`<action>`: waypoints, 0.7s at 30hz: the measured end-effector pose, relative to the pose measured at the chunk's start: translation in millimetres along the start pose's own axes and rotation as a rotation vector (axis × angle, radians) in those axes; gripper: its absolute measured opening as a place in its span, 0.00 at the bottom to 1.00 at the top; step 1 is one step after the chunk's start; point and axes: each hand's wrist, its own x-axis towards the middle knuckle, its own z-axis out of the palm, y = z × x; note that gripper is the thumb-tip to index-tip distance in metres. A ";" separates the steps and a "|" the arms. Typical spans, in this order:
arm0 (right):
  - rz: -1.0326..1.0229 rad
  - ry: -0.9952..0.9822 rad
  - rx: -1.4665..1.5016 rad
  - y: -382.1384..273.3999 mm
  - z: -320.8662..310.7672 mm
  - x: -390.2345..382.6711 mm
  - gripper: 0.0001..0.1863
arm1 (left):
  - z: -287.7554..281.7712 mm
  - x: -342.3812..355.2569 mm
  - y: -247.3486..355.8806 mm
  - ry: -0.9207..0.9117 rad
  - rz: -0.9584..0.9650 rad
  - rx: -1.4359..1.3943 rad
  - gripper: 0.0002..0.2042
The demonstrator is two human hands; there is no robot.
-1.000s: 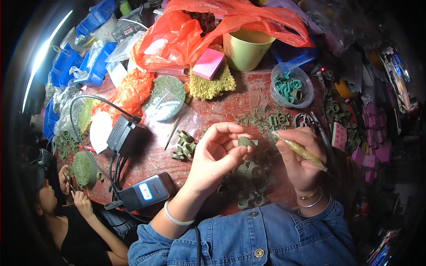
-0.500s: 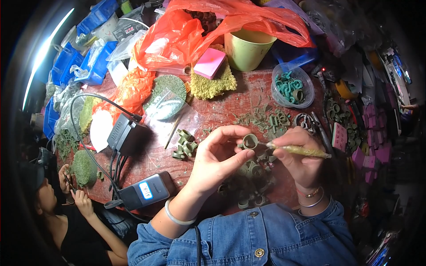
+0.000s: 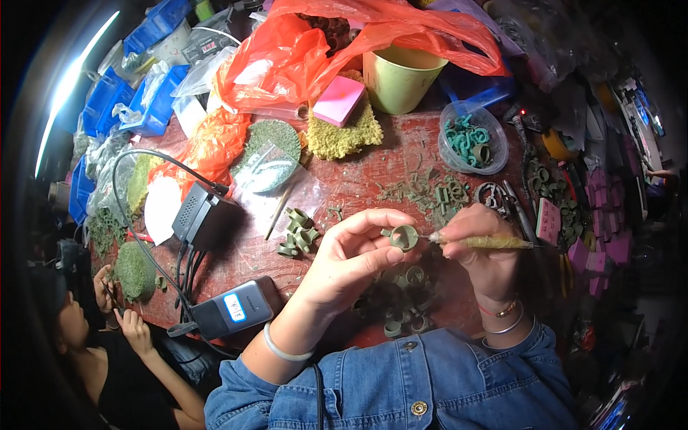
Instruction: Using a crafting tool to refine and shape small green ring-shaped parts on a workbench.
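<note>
My left hand [image 3: 344, 261] pinches a small olive-green ring-shaped piece [image 3: 403, 238], its round opening turned up. My right hand [image 3: 480, 261] grips a slim tool [image 3: 502, 242] with a yellowish wrapped handle, lying nearly level, its thin tip pointed at the ring's right side; whether it touches cannot be told. Beneath my hands lies a pile of similar green pieces [image 3: 408, 294], partly hidden. A small cluster of them [image 3: 297, 236] sits left of my left hand, and green scraps [image 3: 416, 193] are scattered beyond.
Black box with cables [image 3: 201, 215], power bank [image 3: 240, 308], pink block [image 3: 337, 100] on yellow spongy mat [image 3: 351, 143], pale green bucket [image 3: 394, 86], tub of teal pieces [image 3: 469, 143], orange bags [image 3: 272, 50], blue bins [image 3: 150, 115]. A co-worker [image 3: 136, 358] holds something small at lower left.
My left hand has shifted slightly down and right and turned the ring so its opening shows. My right hand's tool has swung from slanting to nearly level, tip toward the ring.
</note>
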 end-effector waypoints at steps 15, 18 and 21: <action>0.078 0.091 0.051 4.6 -0.1 -4.2 0.10 | -3.3 0.6 1.4 -0.125 -0.022 -0.068 0.21; 0.023 0.041 0.011 4.2 -2.8 -5.3 0.09 | 2.6 0.4 0.7 -0.040 -0.002 -0.040 0.19; 0.086 0.079 0.088 2.7 1.1 -4.4 0.09 | 4.6 1.7 -1.2 -0.035 0.030 -0.035 0.17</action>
